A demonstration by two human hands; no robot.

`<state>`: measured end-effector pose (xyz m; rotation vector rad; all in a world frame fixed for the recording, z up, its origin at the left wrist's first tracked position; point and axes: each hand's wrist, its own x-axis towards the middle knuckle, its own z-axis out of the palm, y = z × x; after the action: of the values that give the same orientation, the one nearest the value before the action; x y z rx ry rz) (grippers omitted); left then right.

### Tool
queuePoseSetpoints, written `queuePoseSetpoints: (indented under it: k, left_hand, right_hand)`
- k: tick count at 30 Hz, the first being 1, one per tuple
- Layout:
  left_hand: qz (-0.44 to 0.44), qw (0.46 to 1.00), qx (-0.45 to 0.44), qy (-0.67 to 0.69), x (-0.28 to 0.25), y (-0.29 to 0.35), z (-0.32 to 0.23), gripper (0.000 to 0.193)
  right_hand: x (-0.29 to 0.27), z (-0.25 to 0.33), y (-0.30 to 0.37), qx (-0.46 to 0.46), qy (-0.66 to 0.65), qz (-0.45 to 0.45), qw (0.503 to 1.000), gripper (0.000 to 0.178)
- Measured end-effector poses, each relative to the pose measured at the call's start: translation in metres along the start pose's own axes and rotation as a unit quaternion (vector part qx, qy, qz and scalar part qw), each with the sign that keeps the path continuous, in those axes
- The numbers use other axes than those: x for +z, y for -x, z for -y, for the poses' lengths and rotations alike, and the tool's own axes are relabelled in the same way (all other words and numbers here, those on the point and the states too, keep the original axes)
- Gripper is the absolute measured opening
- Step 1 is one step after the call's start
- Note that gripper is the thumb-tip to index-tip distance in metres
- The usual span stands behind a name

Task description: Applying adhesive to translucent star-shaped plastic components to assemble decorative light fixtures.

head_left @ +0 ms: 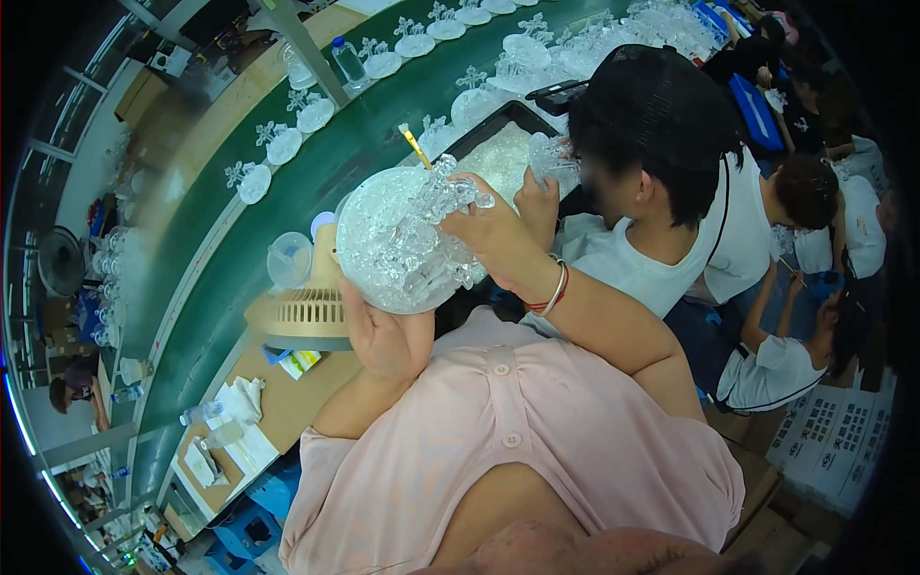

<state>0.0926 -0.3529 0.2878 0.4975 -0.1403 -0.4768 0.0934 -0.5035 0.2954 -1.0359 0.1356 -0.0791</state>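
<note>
My left hand (391,331) supports a round white base (369,225) from below, its fingers hidden under the rim. Clear, glittering granules cover the base. Clear plastic ornament pieces (422,244) rise from it, too tangled in glare to tell apart. My right hand (489,230) is closed on the upper part of this clear ornament, at the right side of the base. A yellow-handled brush (414,146) sticks up just behind it; what holds the brush is hidden.
A black tray of clear granules (503,158) lies beyond my right hand. Close on my right sits a co-worker in a black cap (661,125). A beige fan (302,311) stands to the left. Finished-looking cross ornaments (283,144) line the green conveyor (206,278).
</note>
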Motion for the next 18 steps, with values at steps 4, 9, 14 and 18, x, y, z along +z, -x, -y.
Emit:
queuePoseSetpoints:
  k: [4, 9, 14, 18]
  left_hand:
    - [0.019, 1.000, -0.015, -0.007, 0.003, -0.003, -0.008, 0.059]
    - [-0.021, 0.997, -0.074, 0.018, 0.003, -0.004, -0.015, 0.063]
    - [-0.036, 0.991, -0.125, 0.015, -0.001, -0.007, -0.025, 0.061]
    - [-0.016, 0.985, -0.166, 0.041, -0.005, -0.009, -0.029, 0.056]
  right_hand:
    - [-0.004, 0.004, -0.002, 0.034, 0.024, 0.004, 0.999, 0.034]
    - [-0.001, 0.006, -0.004, 0.030, 0.074, 0.001, 0.997, 0.035]
    - [-0.017, -0.004, -0.013, 0.035, 0.097, 0.015, 0.995, 0.037]
    - [-0.016, -0.002, -0.016, 0.059, 0.162, 0.053, 0.984, 0.039]
